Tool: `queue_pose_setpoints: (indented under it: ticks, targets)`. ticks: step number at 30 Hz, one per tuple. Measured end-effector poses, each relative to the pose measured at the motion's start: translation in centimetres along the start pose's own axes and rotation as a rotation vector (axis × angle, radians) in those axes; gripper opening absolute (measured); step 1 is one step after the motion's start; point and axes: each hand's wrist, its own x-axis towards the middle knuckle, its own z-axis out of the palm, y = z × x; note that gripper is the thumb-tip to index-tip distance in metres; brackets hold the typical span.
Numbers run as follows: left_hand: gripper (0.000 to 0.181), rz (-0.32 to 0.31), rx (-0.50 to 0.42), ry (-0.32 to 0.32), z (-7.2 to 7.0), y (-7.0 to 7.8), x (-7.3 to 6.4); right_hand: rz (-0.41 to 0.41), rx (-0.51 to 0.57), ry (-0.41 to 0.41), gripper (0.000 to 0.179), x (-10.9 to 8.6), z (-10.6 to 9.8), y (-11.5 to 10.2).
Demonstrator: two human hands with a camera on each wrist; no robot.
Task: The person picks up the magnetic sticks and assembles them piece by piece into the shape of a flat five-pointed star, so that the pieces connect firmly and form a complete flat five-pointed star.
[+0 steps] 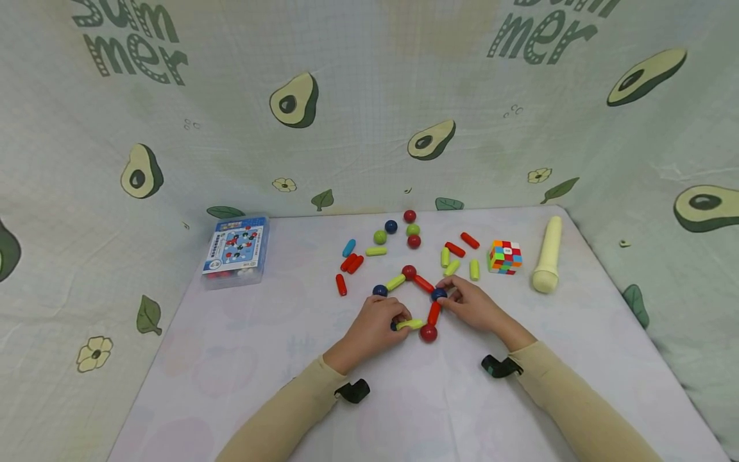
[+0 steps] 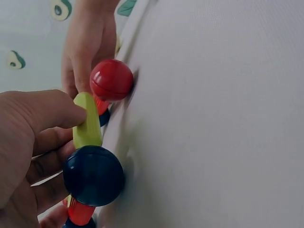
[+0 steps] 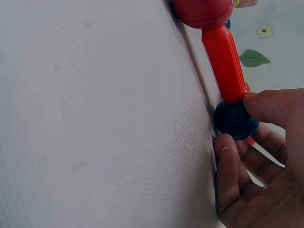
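Note:
A ring of balls and rods lies on the white table. My left hand [image 1: 378, 322] pinches a yellow-green rod [image 2: 87, 121] at the ring's near side; one end meets a dark blue ball [image 2: 94, 175], the other is right at a red ball [image 1: 428, 333]. With thumb and fingers, my right hand [image 1: 472, 305] holds another dark blue ball [image 3: 236, 118] on the right side. A red rod [image 3: 223, 61] joins that ball to the near red ball. Farther round are a red ball [image 1: 408, 273], a yellow-green rod [image 1: 395, 282] and a blue ball [image 1: 380, 290]. My left hand hides the ring's left side.
Loose red rods [image 1: 342, 285], a blue rod [image 1: 349, 248] and several balls [image 1: 414, 241] lie beyond the ring. More yellow-green rods [image 1: 475, 269] are at right, beside a puzzle cube [image 1: 505, 257] and a cream microphone-shaped object [image 1: 547, 255]. A clear plastic box [image 1: 235, 251] stands far left.

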Motion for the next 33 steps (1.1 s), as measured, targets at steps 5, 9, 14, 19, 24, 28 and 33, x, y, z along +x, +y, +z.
queue_pose_setpoints:
  ticks: [5,9,14,19,24,28,33]
  targets:
    - [0.017,0.013,0.045,-0.047,-0.3,-0.4,-0.2,0.007,0.001,0.001,0.033,0.1,0.0,-0.1]
    - [0.019,0.034,0.063,-0.072,-0.1,-0.5,-0.3,-0.001,-0.001,-0.001,0.034,0.1,-0.1,-0.1]
    - [0.022,0.050,0.065,-0.069,0.2,-0.6,-0.4,-0.003,0.002,-0.003,0.035,0.1,-0.1,0.0]
    - [0.020,0.043,0.001,0.000,0.4,-1.0,-0.7,-0.003,-0.006,0.000,0.036,0.1,0.0,0.0]
    - [0.021,-0.067,-0.107,0.196,0.6,-2.3,-0.4,0.015,0.000,0.008,0.037,-0.1,0.2,-0.1]
    - [0.035,-0.219,-0.168,0.272,0.8,-3.7,0.2,0.023,0.011,0.016,0.039,-0.1,0.2,-0.2]
    - [0.040,-0.309,-0.229,0.250,0.7,-4.7,0.5,0.017,-0.009,0.027,0.039,-0.1,0.3,-0.2]
